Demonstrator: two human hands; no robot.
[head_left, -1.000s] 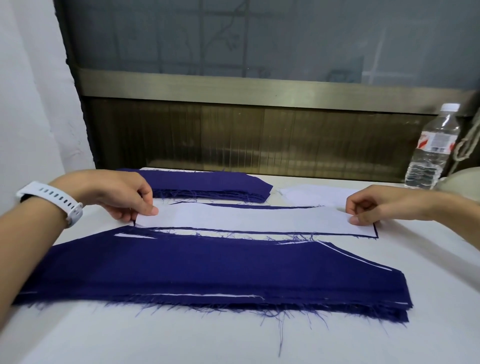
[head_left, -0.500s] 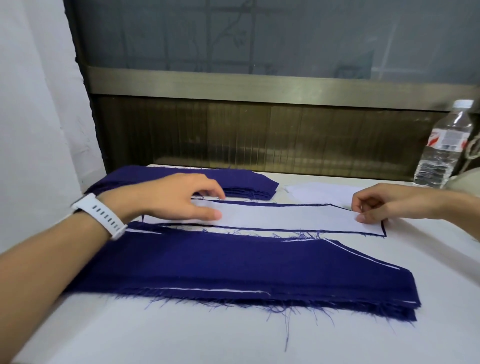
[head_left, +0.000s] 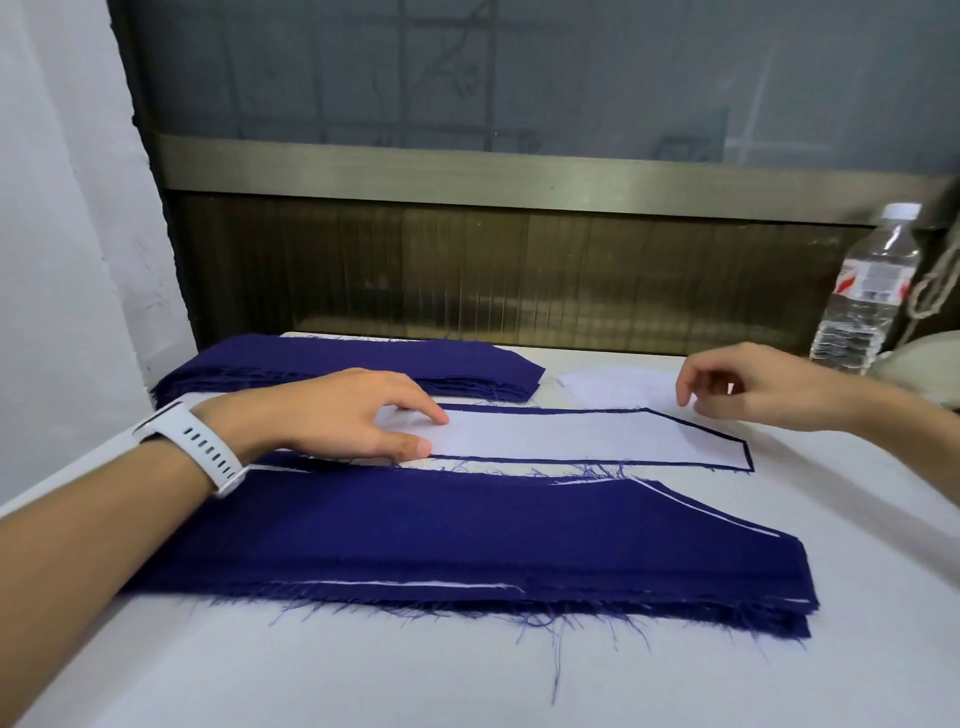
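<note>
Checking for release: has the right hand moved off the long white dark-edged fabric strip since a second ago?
Yes. The right hand has let go of the white strip and moved back, toward the clear plastic water bottle.

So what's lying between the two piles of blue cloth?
In the head view, a long white strip edged in blue lies between the far pile and the near pile; the left hand presses its left end.
</note>
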